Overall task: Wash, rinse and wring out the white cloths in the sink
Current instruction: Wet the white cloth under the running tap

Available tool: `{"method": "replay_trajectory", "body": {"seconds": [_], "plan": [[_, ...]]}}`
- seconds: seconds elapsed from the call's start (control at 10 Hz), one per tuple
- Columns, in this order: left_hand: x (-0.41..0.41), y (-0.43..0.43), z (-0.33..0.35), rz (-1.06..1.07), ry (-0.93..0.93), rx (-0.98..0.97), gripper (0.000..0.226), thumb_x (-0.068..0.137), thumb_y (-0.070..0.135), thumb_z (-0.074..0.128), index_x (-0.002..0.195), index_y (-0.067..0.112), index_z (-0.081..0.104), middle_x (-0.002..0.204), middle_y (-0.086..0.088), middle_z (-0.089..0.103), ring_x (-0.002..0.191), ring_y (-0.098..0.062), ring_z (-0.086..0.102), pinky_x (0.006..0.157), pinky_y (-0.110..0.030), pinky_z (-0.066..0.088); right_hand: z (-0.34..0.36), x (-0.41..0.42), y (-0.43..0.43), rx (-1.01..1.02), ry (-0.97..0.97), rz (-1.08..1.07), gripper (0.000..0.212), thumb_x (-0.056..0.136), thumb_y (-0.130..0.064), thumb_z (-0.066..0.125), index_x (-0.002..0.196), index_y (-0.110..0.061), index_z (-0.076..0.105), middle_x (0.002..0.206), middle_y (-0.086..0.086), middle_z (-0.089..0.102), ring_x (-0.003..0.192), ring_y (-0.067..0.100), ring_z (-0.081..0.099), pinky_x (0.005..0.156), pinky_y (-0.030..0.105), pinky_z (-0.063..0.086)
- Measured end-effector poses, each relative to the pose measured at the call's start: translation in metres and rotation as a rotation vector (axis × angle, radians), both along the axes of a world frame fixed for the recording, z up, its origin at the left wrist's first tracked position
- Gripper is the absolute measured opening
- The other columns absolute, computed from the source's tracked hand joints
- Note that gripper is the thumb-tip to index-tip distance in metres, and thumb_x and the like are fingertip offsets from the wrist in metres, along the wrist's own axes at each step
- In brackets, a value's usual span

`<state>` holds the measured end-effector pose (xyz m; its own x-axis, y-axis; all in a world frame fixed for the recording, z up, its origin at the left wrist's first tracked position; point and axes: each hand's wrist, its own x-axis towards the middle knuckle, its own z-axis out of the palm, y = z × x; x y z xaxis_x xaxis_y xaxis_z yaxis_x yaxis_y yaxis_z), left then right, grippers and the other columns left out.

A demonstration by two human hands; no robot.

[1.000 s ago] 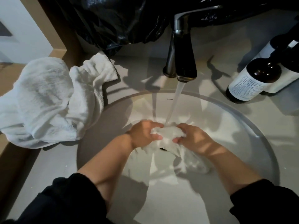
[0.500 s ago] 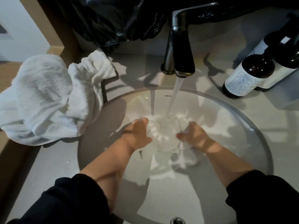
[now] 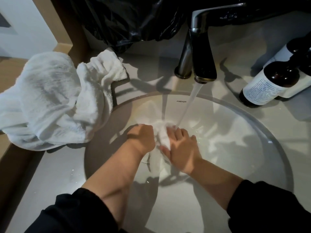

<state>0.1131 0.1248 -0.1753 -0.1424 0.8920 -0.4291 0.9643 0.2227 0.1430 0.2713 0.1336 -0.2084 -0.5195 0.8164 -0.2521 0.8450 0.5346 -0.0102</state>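
A wet white cloth (image 3: 162,136) is bunched between my two hands in the middle of the round white sink (image 3: 244,132). My left hand (image 3: 142,138) grips its left side with the fingers curled around it. My right hand (image 3: 180,148) presses against its right side, fingers wrapped onto the cloth. Water (image 3: 188,105) runs from the dark faucet (image 3: 202,52) and lands just beside the top of the cloth and my right fingers. A tail of the cloth hangs down below my hands toward the drain.
A heap of white cloths (image 3: 50,101) lies on the counter left of the sink, overhanging its edge. Two dark bottles with white labels (image 3: 272,81) stand at the back right. A black plastic bag (image 3: 131,19) sits behind the faucet.
My hands have drawn closer together, squeezing the cloth into a narrower bundle. The right hand has turned so its back faces up and shifted nearer to me.
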Motion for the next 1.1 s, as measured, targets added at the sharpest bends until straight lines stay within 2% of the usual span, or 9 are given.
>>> {"method": "replay_trajectory", "body": {"seconds": [0.1, 0.2, 0.4, 0.5, 0.6, 0.7, 0.8, 0.9, 1.1], "plan": [[0.001, 0.003, -0.008, 0.049, -0.007, 0.012, 0.028, 0.091, 0.027, 0.053, 0.117, 0.017, 0.056, 0.116, -0.005, 0.061, 0.107, -0.025, 0.059, 0.073, -0.027, 0.040, -0.007, -0.009, 0.015, 0.100, 0.015, -0.013, 0.058, 0.091, -0.057, 0.031, 0.130, -0.015, 0.036, 0.117, 0.013, 0.058, 0.095, 0.032, 0.054, 0.067, 0.040, 0.044], [0.001, 0.001, -0.010, 0.141, -0.127, 0.005, 0.022, 0.090, 0.023, 0.052, 0.111, 0.015, 0.053, 0.109, -0.005, 0.061, 0.095, -0.024, 0.056, 0.072, -0.027, 0.038, -0.003, -0.007, 0.034, -0.017, 0.152, -0.025, 0.053, 0.095, -0.056, 0.033, 0.131, -0.018, 0.040, 0.129, 0.008, 0.051, 0.112, 0.030, 0.050, 0.085, 0.041, 0.044], [-0.010, 0.008, 0.006, 0.263, -0.408, 0.104, 0.009, 0.087, 0.011, 0.054, 0.086, 0.016, 0.062, 0.083, -0.004, 0.062, 0.085, -0.028, 0.063, 0.064, -0.024, 0.044, 0.032, 0.017, 0.067, -0.396, 0.269, -0.284, 0.050, 0.096, -0.055, 0.033, 0.124, -0.020, 0.056, 0.105, 0.003, 0.064, 0.093, 0.026, 0.061, 0.080, 0.033, 0.045], [-0.008, 0.004, 0.015, 0.125, -0.091, 0.312, 0.028, 0.087, 0.012, 0.053, 0.113, 0.017, 0.061, 0.113, -0.004, 0.061, 0.107, -0.026, 0.057, 0.087, -0.028, 0.044, 0.059, 0.039, 0.073, -0.466, 0.363, -0.460, 0.049, 0.096, -0.051, 0.041, 0.126, -0.014, 0.051, 0.108, 0.005, 0.060, 0.087, 0.022, 0.056, 0.075, 0.029, 0.040], [0.009, 0.001, 0.019, -0.044, -0.068, 0.416, 0.047, 0.081, 0.019, 0.051, 0.129, 0.020, 0.053, 0.130, -0.003, 0.050, 0.122, -0.026, 0.041, 0.100, -0.033, 0.031, 0.072, 0.057, 0.056, -0.158, 0.113, -0.269, 0.046, 0.097, -0.041, 0.044, 0.132, -0.012, 0.036, 0.118, 0.010, 0.052, 0.101, 0.027, 0.055, 0.080, 0.032, 0.044], [0.020, -0.004, 0.000, -0.283, -0.032, 0.257, 0.073, 0.080, 0.058, 0.052, 0.145, 0.030, 0.032, 0.146, 0.000, 0.031, 0.134, -0.023, 0.024, 0.107, -0.037, 0.019, 0.051, 0.055, 0.036, -0.339, 0.052, -0.159, 0.076, 0.094, -0.054, 0.044, 0.152, -0.021, 0.009, 0.152, 0.009, 0.021, 0.136, 0.031, 0.029, 0.105, 0.043, 0.035], [0.025, -0.014, -0.022, -0.447, 0.166, 0.068, 0.106, 0.067, 0.073, 0.064, 0.150, 0.033, 0.013, 0.156, -0.004, 0.012, 0.142, -0.030, 0.012, 0.109, -0.050, 0.019, 0.000, 0.061, 0.018, 0.176, -0.982, -0.494, 0.112, 0.082, -0.063, 0.059, 0.147, -0.026, -0.025, 0.156, 0.008, 0.003, 0.137, 0.030, 0.020, 0.100, 0.051, 0.040], [0.031, -0.012, -0.026, -0.501, 0.291, 0.086, 0.100, 0.068, 0.060, 0.071, 0.148, 0.027, 0.020, 0.150, -0.006, 0.020, 0.136, -0.031, 0.021, 0.099, -0.048, 0.031, 0.004, 0.044, 0.018, -0.093, -0.391, -0.091, 0.135, 0.073, -0.064, 0.068, 0.136, -0.018, -0.042, 0.146, 0.013, 0.014, 0.121, 0.027, 0.033, 0.086, 0.036, 0.050], [0.021, 0.000, -0.014, -0.320, -0.044, 0.430, 0.043, 0.055, 0.013, 0.076, 0.096, 0.026, 0.072, 0.092, 0.004, 0.065, 0.085, -0.023, 0.060, 0.074, -0.018, 0.039, 0.034, 0.062, 0.047, -0.328, 0.221, -0.223, 0.088, 0.073, -0.025, 0.078, 0.146, -0.026, 0.029, 0.130, 0.007, 0.045, 0.118, 0.024, 0.050, 0.093, 0.020, 0.035]]}}
